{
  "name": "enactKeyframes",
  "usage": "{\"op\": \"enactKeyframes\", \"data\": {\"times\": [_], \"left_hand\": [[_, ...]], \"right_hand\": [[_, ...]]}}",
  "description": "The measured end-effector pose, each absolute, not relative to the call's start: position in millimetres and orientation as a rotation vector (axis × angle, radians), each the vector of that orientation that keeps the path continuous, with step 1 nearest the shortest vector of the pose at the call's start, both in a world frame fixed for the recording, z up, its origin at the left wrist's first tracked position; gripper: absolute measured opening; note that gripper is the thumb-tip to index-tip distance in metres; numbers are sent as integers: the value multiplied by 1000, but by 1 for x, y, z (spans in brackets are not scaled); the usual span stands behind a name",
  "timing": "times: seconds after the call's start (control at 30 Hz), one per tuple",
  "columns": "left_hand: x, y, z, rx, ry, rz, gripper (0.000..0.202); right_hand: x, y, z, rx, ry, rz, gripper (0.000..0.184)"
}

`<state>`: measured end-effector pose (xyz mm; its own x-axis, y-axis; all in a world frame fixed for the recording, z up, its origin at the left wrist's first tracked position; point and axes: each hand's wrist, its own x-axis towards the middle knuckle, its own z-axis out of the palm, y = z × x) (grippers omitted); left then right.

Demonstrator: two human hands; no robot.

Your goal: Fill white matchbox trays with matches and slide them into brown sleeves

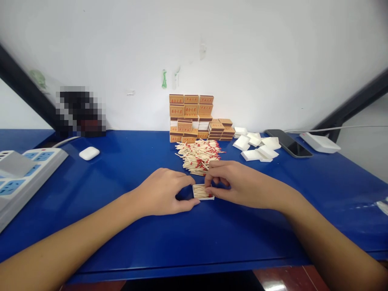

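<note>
Table (169, 242): one, blue top with a slight gloss, set against a wall. Lying directly on it, left to right:
- Power strip (32, 169), white with blue sockets, near left, running off the edge of view.
- Dark object (80, 115), far left (blurred beyond naming).
- Small white case (89, 153), rounded, left.
- Matchboxes (191, 110), orange-yellow and brown, stacked at far centre; only the lowest touch the top.
- Loose matches (197, 155), red-tipped, heaped just before the stack.
- Open tray (200, 191), filled with matches, nearer, at centre.
- White card trays (257, 142), several, scattered right of the stack.
- Phone (289, 143), dark-screened, far right.
- Flat white box (320, 143), beside it.
</note>
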<state>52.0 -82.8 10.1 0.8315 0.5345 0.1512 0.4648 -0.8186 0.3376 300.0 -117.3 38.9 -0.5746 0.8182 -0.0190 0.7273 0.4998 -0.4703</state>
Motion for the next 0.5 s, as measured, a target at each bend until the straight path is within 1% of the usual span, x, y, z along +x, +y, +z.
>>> {"op": "enactKeyframes", "data": {"times": [0.23, 0.5], "left_hand": [[53, -84, 13, 2730, 788, 319, 27], [53, -84, 13, 2737, 777, 333, 26]], "right_hand": [[299, -116, 38, -1305, -2540, 677, 11], [298, -116, 34, -1308, -2526, 703, 12]]}}
